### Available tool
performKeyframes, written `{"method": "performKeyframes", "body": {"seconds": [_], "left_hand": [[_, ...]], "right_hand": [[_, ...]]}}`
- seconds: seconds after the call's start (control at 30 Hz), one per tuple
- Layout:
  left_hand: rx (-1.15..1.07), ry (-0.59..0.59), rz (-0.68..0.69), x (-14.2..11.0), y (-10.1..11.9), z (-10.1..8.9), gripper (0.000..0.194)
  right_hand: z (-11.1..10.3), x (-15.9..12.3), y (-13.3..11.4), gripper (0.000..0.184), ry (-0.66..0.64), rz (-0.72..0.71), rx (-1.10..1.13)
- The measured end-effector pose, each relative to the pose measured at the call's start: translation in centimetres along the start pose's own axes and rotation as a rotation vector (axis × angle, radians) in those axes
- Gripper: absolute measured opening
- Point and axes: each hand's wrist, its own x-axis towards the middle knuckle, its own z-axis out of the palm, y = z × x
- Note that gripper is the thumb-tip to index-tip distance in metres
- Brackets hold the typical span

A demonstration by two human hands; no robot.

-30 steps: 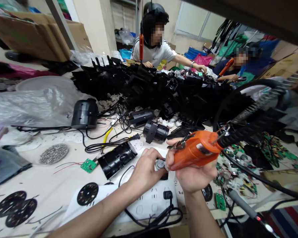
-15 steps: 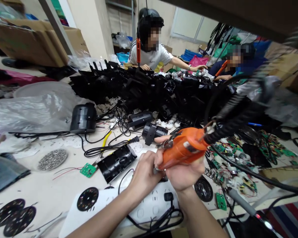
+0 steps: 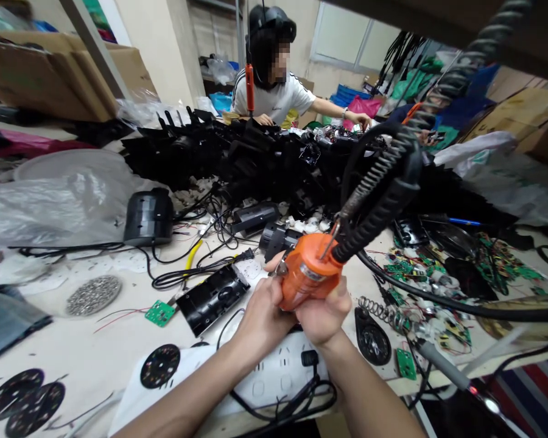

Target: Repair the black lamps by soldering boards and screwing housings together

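Note:
My right hand (image 3: pixel 325 311) is wrapped round an orange electric screwdriver (image 3: pixel 308 277), whose back end and black cable point up toward me and to the right. Its tip is hidden beneath my hands. Pressed close against the tool, my left hand (image 3: pixel 265 309) has its fingers curled; whatever they grip is out of sight. Just left of that hand lies a black plastic housing half (image 3: pixel 214 299), with a green circuit board (image 3: pixel 159 312) and its thin wires beside it. A white power strip (image 3: pixel 271 380) with a black plug lies under my forearms.
Black plastic parts (image 3: pixel 265 164) form a heap across the back. A dish of screws (image 3: pixel 94 295) and a black cylindrical housing (image 3: pixel 148 216) are at left. Circuit boards (image 3: pixel 438 286) and a soldering iron (image 3: pixel 445 365) lie at right. A person (image 3: pixel 274 91) works opposite.
The screwdriver has swung from leaning right to a more upright position, its cable end moving left. My right hand has turned with it. My left hand stays nearly in place.

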Motion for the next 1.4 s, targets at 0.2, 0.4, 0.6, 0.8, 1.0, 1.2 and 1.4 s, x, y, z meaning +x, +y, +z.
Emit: {"method": "performKeyframes", "body": {"seconds": [0.2, 0.4, 0.6, 0.8, 1.0, 1.2, 1.4], "left_hand": [[-0.056, -0.031, -0.039, 0.1, 0.3, -0.5, 0.027], [-0.032, -0.048, -0.075, 0.2, 0.1, -0.5, 0.022], [0.017, -0.066, -0.093, 0.3, 0.5, -0.8, 0.024], [-0.004, -0.077, -0.145, 0.4, 1.2, -1.0, 0.024], [-0.022, -0.068, -0.219, 0.5, 0.8, -0.6, 0.021], [0.011, -0.033, -0.279, 0.5, 0.8, -0.4, 0.027], [0.059, -0.063, -0.257, 0.5, 0.6, -0.2, 0.012]], "right_hand": [[-0.2, 0.4, -0.2, 0.071, 0.100, 0.043, 0.071], [-0.4, 0.5, 0.0, 0.074, -0.042, 0.057, 0.052], [-0.6, 0.8, 0.6, 0.069, -0.053, 0.018, 0.114], [-0.7, 0.9, 0.3, 0.072, -0.062, 0.060, 0.086], [-0.6, 1.9, 0.1, 0.087, -0.182, 0.162, 0.081], [-0.8, 2.9, 0.0, 0.101, -0.248, 0.272, 0.119], [-1.1, 3.0, 0.3, 0.098, -0.298, 0.288, 0.172]]}}
